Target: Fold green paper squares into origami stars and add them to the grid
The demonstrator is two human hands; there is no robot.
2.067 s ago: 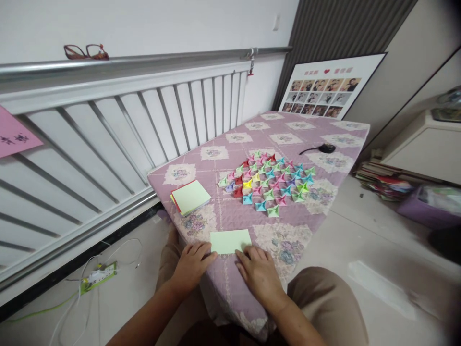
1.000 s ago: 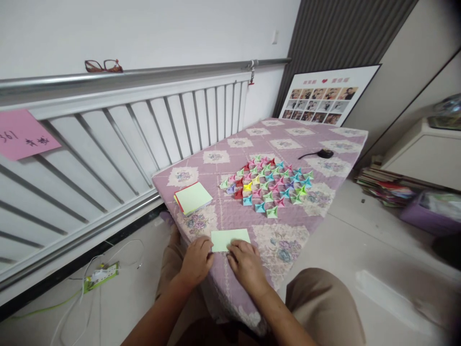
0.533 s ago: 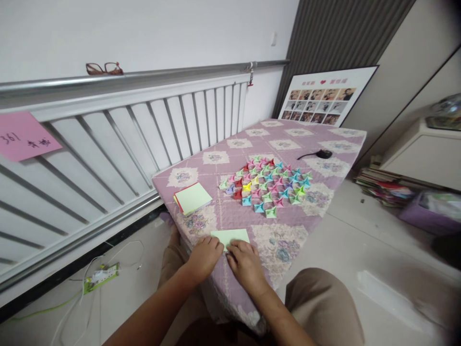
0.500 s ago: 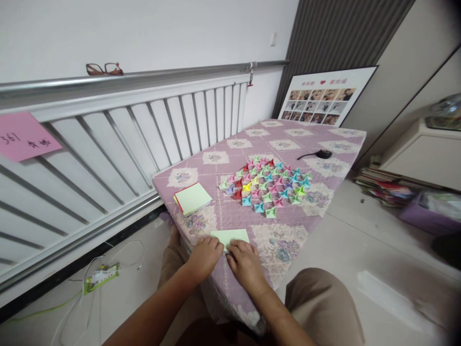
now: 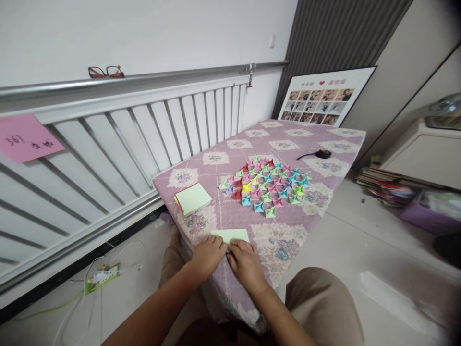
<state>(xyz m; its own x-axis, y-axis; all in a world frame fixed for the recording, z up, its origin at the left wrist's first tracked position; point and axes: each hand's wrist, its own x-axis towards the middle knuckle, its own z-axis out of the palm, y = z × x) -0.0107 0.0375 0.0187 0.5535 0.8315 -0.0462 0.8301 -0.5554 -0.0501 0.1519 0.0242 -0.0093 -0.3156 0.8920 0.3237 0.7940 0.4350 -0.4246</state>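
A pale green sheet of paper [image 5: 232,234] lies near the close end of the table, seemingly folded over. My left hand [image 5: 208,255] has its curled fingers pressed on the paper's near left edge. Beside it, my right hand [image 5: 245,257] grips the near edge with bent fingers, the thumb toward me. Both hands hide the paper's near side. To the left rests a stack of coloured paper [image 5: 194,198], light green on top with red and yellow edges showing. Farther back stand several small folded paper pieces [image 5: 266,185] in many colours, set in rows.
A purple flowered tablecloth [image 5: 230,218] covers the table. A black object with a cord [image 5: 323,154] lies toward the far right. A white radiator [image 5: 144,129] borders the left side, with glasses [image 5: 106,72] on the pipe above. A power strip [image 5: 103,277] lies on the floor.
My left hand has shifted slightly right along the paper's near edge, closer to my right hand. The folded pieces and the stack stay in place.
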